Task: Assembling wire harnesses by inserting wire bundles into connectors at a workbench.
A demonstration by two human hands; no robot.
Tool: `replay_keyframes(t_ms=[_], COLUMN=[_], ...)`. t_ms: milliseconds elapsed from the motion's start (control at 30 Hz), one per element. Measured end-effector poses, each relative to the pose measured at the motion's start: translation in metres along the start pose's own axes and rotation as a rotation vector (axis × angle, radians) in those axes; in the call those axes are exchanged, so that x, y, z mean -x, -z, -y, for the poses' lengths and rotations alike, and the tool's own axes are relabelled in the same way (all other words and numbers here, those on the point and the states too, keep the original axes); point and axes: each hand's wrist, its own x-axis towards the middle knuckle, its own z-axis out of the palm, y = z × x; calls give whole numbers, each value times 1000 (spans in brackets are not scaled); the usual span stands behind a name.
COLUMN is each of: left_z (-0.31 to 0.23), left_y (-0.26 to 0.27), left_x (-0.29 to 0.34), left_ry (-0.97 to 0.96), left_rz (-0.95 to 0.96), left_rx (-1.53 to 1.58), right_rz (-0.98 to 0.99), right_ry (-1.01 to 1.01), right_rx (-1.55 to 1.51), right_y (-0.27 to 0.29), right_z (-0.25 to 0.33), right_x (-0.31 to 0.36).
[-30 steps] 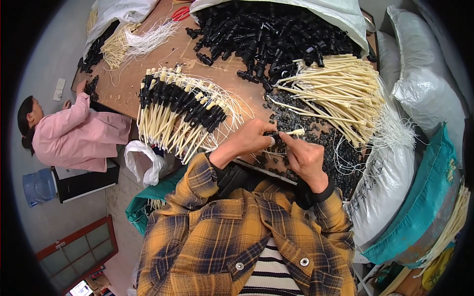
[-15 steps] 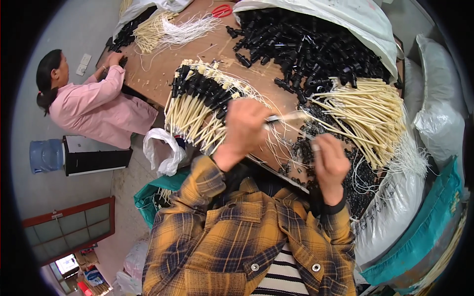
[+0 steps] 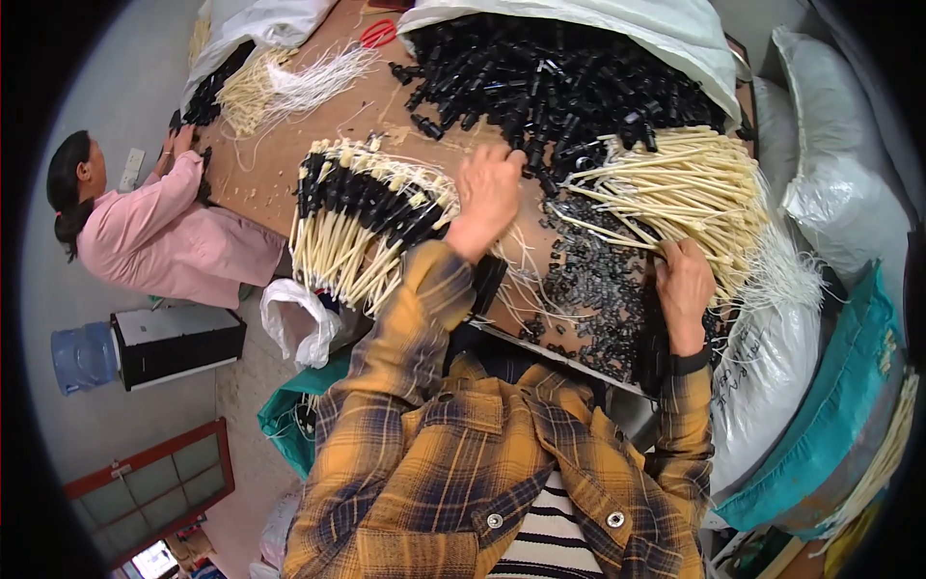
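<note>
My left hand (image 3: 490, 193) reaches to the near edge of a heap of black plastic fittings (image 3: 564, 82), its fingers bent around one fitting at the fingertips. To the right, my right hand (image 3: 686, 289) is low over scattered small black pieces (image 3: 603, 280), beside a bundle of cream-coloured tubes (image 3: 690, 193) with white strings. Its fingers are drawn together, and whatever they pinch is too small to make out. Left of my left hand lies a fanned row of cream tubes with black fittings on them (image 3: 362, 217).
The fittings spill from a white sack (image 3: 579, 17) on the brown table (image 3: 386, 116). Red-handled scissors (image 3: 378, 34) lie farther back. A person in pink (image 3: 159, 227) works at the left. Stuffed white sacks (image 3: 839, 164) crowd the right; a white bag (image 3: 299, 318) hangs by the table.
My hands have come apart: the left has moved up to the black fittings, the right outward to the small black pieces. The thin piece between them no longer shows there. The view has shifted.
</note>
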Motion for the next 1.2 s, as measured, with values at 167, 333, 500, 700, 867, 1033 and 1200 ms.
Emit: replay_keyframes(t_ms=[167,333,500,700,867,1033,1200], left_z=[-2,-13,-23,-31,-49,-36,-89], left_y=[-18,6,21,31,21,30,66], left_x=[-8,13,38,54,65,67,65], left_ry=[131,267,532,194,-211,-283,-520], left_rz=[333,212,295,486,459,-13,201], left_rx=[-78,569,1179,855,577,265,171], right_rz=[-36,14,151,243,211,362,135], right_ry=[80,132,23,135,336,-131,151], right_rx=[25,-214,-584,-547,-275,-25,-627], right_y=[-3,19,9,13,14,38,18], right_z=[-12,13,30,47,63,42,55], right_x=[2,4,14,21,29,21,18])
